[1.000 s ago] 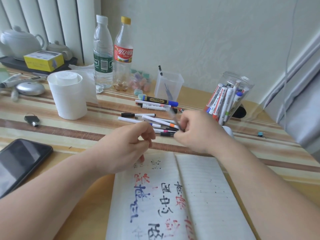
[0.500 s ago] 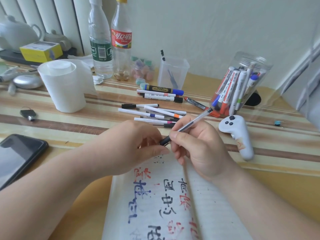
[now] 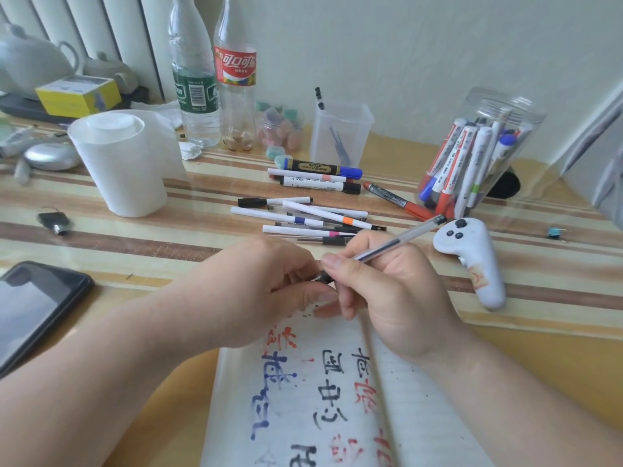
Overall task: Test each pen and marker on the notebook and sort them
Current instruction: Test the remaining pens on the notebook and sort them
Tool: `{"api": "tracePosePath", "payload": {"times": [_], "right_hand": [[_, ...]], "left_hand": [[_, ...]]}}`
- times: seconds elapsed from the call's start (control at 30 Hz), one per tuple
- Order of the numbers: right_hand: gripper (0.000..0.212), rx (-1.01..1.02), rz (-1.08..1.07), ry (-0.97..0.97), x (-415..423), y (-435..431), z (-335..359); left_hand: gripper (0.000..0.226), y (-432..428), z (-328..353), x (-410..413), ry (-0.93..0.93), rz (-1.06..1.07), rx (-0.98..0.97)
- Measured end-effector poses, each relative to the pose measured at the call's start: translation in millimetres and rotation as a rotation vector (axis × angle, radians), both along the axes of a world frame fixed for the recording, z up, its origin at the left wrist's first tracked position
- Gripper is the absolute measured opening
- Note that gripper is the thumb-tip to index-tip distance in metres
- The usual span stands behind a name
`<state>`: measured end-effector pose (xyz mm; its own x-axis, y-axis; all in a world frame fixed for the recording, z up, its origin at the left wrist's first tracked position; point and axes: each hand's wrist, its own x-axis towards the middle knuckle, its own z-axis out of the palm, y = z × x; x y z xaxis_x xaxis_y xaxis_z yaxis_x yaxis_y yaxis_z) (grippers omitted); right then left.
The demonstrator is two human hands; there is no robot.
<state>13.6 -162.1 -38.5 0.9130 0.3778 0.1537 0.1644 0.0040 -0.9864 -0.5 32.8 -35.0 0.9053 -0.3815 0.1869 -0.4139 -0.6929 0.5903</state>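
Observation:
My right hand grips a clear gel pen that slants up to the right above the top edge of the open notebook. My left hand pinches the pen's dark tip end, which is partly hidden by my fingers. The notebook's left page carries red, blue and black test marks. A loose pile of thin pens lies just beyond my hands. Three thick markers lie farther back. A clear jar at the right holds several markers. A small clear cup holds one pen.
A white controller lies right of my hand. A red marker lies near the jar. A roll of tissue, two bottles, a phone, a small key and a teapot tray stand at the left.
My right hand lifted the gel pen out of the pile and drew it back toward the notebook. My left hand came up to its tip end. The camera tilted down slightly.

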Motion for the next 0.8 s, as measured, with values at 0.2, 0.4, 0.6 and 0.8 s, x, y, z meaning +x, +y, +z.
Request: {"api": "tracePosePath", "payload": {"times": [0.2,0.4,0.6,0.8], "right_hand": [[0.031,-0.016,-0.056,-0.161,-4,2,6],[0.032,0.267,-0.4,0.02,20,-21,25],[0.019,0.016,0.029,0.188,13,-26,14],[0.004,-0.232,0.158,0.143,15,-29,9]], "left_hand": [[0.047,-4,7,-3,0.004,0.032,-0.063],[0.032,6,6,-2,0.087,0.103,0.016],[0.01,-1,2,-2,0.091,-0.002,0.099],[0.072,-8,-3,5,0.144,-0.051,0.307]]}}
